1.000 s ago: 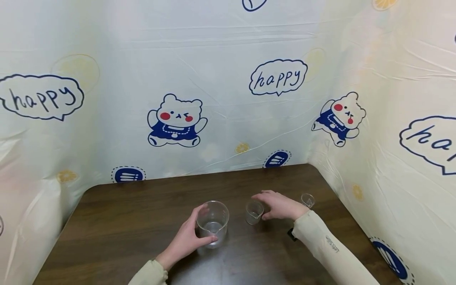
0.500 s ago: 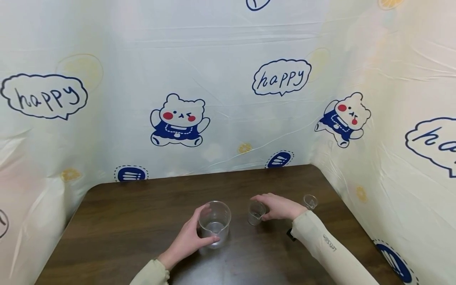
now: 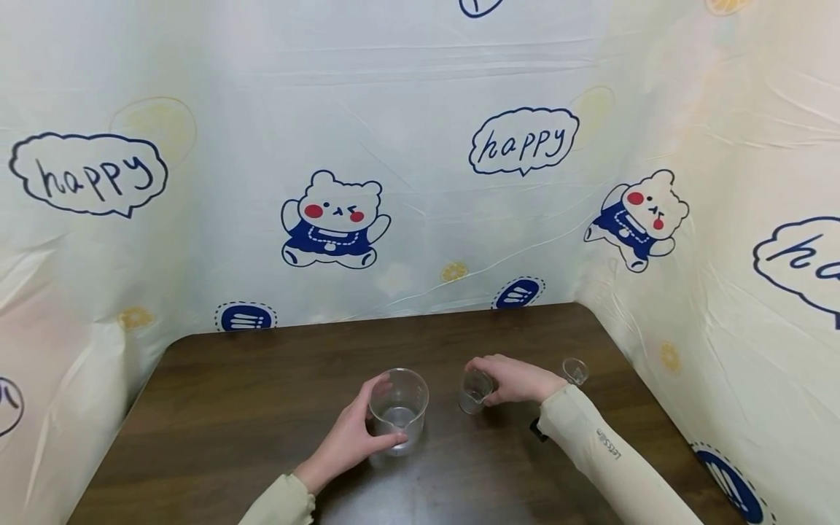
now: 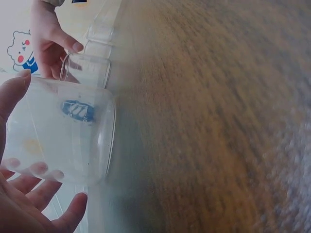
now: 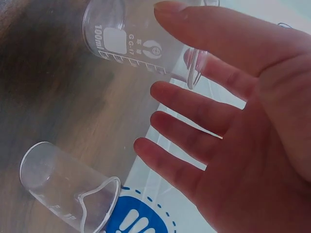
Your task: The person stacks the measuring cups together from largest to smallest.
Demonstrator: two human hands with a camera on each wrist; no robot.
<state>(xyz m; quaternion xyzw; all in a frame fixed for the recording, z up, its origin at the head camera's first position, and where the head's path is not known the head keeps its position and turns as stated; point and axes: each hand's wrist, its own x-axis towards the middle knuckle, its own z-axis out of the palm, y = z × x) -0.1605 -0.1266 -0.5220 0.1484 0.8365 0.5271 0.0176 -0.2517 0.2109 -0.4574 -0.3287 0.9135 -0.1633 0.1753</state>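
Observation:
My left hand [image 3: 351, 437] holds a large clear glass beaker [image 3: 410, 419] from its left side, thumb in front and fingers round the back. The beaker stands upright on the table. To its right, my right hand [image 3: 515, 379] grips a smaller beaker [image 3: 474, 401] near the rim, between thumb and index finger. White print on this beaker [image 5: 114, 41] reads 100ml in the right wrist view. The other fingers [image 5: 180, 104] of that hand are spread away from the glass. No contents show in either beaker.
A third, smaller beaker [image 3: 575, 372] stands on the right of the brown wooden table [image 3: 262, 394], partly behind the right wrist. A small black object [image 3: 538, 430] shows under the right sleeve. A patterned white curtain [image 3: 420, 219] encloses the table's back and sides.
My right thumb and index finger have drawn in on the 100ml beaker's rim. The left hand keeps its hold on the large beaker. The head view has shifted slightly.

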